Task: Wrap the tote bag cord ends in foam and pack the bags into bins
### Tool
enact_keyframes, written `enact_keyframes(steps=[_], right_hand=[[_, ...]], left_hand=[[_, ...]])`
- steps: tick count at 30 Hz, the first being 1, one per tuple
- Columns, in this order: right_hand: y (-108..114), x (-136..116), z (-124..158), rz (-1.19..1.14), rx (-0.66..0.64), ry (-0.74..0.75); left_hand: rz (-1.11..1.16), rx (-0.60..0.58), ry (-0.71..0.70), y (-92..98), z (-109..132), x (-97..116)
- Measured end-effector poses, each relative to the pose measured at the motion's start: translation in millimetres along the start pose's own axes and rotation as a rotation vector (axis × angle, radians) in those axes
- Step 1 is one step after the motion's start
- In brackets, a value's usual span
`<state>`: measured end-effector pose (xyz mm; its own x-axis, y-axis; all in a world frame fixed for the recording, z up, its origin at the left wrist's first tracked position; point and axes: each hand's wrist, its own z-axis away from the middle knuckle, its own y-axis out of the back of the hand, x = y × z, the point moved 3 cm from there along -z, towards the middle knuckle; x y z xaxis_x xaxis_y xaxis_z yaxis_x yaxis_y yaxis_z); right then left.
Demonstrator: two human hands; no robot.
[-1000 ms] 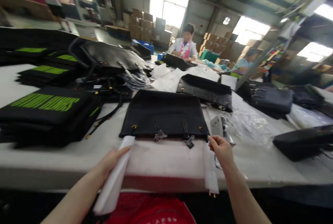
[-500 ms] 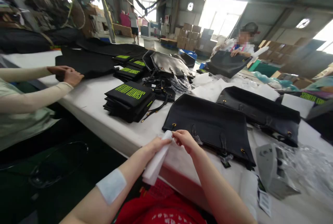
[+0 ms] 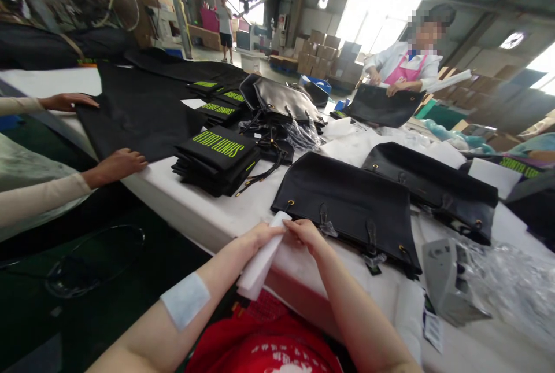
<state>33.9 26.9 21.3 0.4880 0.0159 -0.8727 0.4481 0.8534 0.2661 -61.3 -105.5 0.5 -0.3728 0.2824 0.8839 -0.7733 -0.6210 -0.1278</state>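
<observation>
My left hand [image 3: 263,235] is closed around a folded or loosely rolled strip of white paper [image 3: 260,266], which slants down toward my lap. At the paper's upper end, my right hand [image 3: 307,233] is closed, its fingertips pinched against the edge; exactly what lies between them is partly hidden. Just beyond my hands lies a black bag [image 3: 347,205] with gold eyelets and short straps partly wrapped in clear plastic. A second black bag [image 3: 433,188] lies behind it to the right.
Black pouches [image 3: 219,159] with green lettering are stacked at left centre. Beside them sits a grey-black bag [image 3: 281,98]. A tape dispenser [image 3: 444,277] and clear plastic [image 3: 515,280] lie right. A co-worker's hand [image 3: 117,166] rests on black fabric [image 3: 134,113]; another person [image 3: 405,69] stands across the table.
The co-worker at left has moved both hands apart and the black fabric is now spread wider. The person across the table stands more upright. My hands stay at the paper's upper end.
</observation>
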Motion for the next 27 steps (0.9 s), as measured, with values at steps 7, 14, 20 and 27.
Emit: enact_keyframes(steps=[7,14,20,27], right_hand=[[3.3,3.2,4.1,-0.107,-0.168,-0.04],[1.3,5.4,-1.5,-0.064,-0.108,-0.142],[-0.2,7.5,0.3,-0.079,-0.033,0.045],[4.5,15.5,14.7,-0.135,0.187,0.068]], left_hand=[[0.24,-0.252,0.19,-12.3,14.9,9.1],[0.638,-0.521,0.306,-12.1,15.5,17.7],[1.126,-0.853,0.498,-18.5,9.9,23.3],[0.969,-0.592,0.398,-15.0,20.4,13.3]])
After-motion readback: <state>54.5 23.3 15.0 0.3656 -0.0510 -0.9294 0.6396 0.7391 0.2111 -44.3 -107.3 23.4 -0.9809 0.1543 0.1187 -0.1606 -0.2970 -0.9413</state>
